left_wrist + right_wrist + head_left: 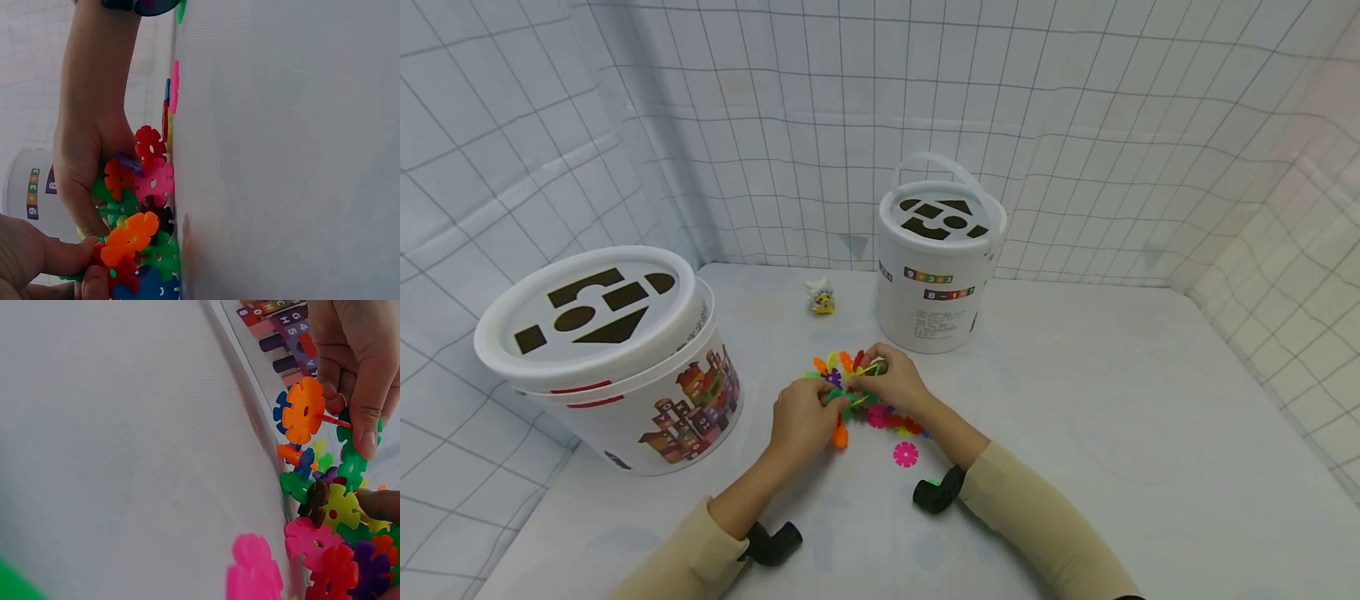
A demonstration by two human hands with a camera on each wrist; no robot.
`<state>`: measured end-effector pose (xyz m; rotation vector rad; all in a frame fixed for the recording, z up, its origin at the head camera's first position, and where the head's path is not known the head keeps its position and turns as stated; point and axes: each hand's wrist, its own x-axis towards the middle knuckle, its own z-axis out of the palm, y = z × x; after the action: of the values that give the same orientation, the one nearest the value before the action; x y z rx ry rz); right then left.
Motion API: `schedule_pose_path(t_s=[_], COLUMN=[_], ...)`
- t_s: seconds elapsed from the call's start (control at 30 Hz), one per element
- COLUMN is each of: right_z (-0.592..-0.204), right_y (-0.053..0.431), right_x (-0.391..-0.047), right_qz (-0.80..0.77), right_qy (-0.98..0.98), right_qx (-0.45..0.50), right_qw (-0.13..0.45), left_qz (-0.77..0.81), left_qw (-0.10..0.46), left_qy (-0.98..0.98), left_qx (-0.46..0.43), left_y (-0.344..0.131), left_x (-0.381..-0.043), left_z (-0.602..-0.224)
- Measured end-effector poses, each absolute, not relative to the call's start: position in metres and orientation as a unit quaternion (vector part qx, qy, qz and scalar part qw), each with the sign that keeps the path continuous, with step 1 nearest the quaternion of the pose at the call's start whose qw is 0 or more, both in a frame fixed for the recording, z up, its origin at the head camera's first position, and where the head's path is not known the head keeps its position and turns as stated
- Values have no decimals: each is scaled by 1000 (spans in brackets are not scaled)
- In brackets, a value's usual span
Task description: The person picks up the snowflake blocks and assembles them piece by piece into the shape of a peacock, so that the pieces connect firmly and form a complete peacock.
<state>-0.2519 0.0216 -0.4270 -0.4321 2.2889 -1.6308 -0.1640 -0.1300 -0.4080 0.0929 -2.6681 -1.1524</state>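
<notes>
A cluster of interlocked plastic snowflake discs, in several colours, stands on the table between the two hands. My left hand (801, 421) pinches a green snowflake disc (353, 462) on the cluster's left side, thumb on its face. An orange disc (304, 411) sticks out next to those fingers, joined by a thin red one. From the far right, my right hand (895, 383) reaches in with bent fingers and grips the cluster near a yellow disc (341, 508). Its fingertips are partly hidden by discs. Pink (312, 540) and red discs sit low on the near right side.
A loose pink disc (906, 454) lies in front of the cluster. On the left stands a large white lidded bucket (625, 425); a smaller white bucket (932, 292) with a handle is behind the hands. A small figurine (821, 297) stands at the back.
</notes>
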Motion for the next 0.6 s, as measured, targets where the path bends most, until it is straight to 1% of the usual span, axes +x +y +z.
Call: schedule_pose_path(t_s=[0.1, 0.23, 0.4, 0.6], right_z=[-427, -425, -425, -421], right_y=[21, 23, 24, 33], right_x=[-255, -261, -268, -276], right_qz=[-556, -565, -549, -493], right_qy=[805, 798, 805, 842], right_qx=[-135, -115, -113, -129], right_qw=[157, 177, 194, 179], left_qz=[-394, -406, -421, -420], left_qw=[90, 88, 115, 187], left_qy=[-914, -908, -898, -888], left_qx=[42, 48, 48, 18], left_y=[-131, -131, -130, -129], left_x=[-168, -175, -180, -174], left_z=[-403, -399, -393, -387])
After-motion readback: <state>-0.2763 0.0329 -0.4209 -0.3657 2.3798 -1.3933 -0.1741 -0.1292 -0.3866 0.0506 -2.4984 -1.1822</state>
